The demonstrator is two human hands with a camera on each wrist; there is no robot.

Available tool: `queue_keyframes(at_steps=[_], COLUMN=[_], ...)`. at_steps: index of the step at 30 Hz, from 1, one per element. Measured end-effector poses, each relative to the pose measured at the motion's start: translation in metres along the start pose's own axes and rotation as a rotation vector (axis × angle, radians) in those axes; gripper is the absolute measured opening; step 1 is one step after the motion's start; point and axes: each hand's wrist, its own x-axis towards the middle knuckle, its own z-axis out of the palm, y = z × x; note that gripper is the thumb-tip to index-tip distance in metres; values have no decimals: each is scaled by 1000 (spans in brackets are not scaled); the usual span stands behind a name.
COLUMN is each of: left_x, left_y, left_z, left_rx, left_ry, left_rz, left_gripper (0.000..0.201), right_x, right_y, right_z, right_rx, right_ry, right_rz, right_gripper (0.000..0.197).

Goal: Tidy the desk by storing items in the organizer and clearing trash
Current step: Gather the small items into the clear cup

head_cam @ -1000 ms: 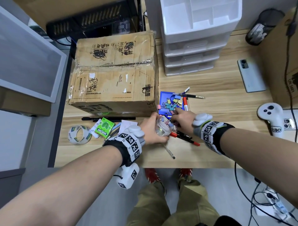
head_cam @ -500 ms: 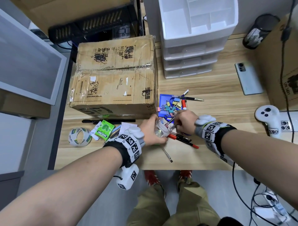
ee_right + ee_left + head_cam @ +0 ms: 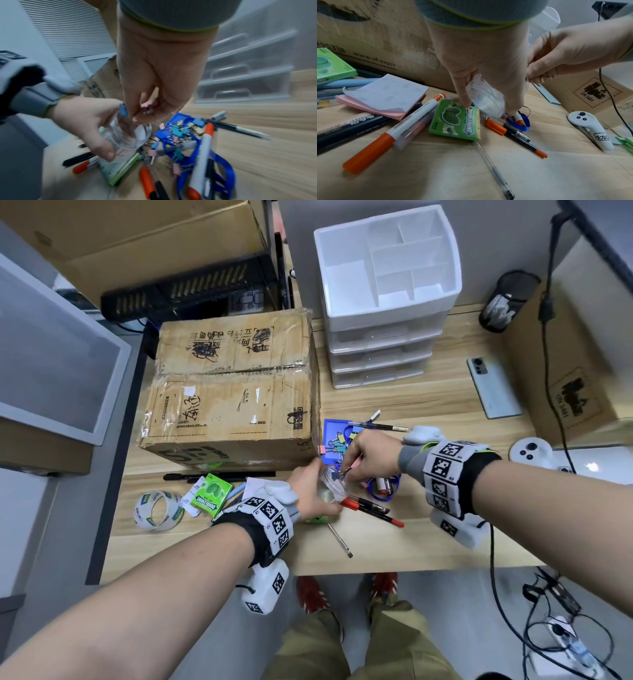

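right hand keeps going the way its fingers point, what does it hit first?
Likely the clear jar gripped by the left hand: the right hand, pinching small binder clips, points down at its mouth. Depth is blurred.

Light wooden desk [image 3: 428, 412], grey floor [image 3: 445, 604], grey wall [image 3: 298, 234], even indoor light

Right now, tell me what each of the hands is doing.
Left hand: grips a clear jar.
Right hand: pinches small binder clips over the jar's mouth.
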Motion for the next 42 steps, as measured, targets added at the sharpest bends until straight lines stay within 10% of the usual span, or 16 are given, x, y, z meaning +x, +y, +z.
queue_keyframes(at_steps=[5, 13, 21, 25, 31, 35, 42], left_x=[-2, -5, -8, -12, -17, -19, -16], left_y=[0, -5, -16, -21, -35, -39, -45], left_z=[-2, -9, -13, -16, -17, -18, -10], left_rx=[26, -72, -87, -116, -138, -119, -97], left_ry=[24, 15, 29, 23, -22, 16, 26], left_rz=[20, 15, 8, 21, -6, -10, 15], left_gripper=[67, 56, 69, 67, 57, 49, 53], right_x=[4, 6, 9, 17, 14, 20, 25], right_y=[-15, -23, -18, 3, 51, 62, 49], right_z=[17, 15, 16, 10, 41, 60, 65], right_rx=[73, 934, 1038, 881, -208, -313, -496], right_ry=[-8, -149, -127, 84, 202, 182, 173], right_rz=[80, 297, 324, 354, 144, 19, -2], right_gripper=[16, 18, 24, 13, 28, 52, 25])
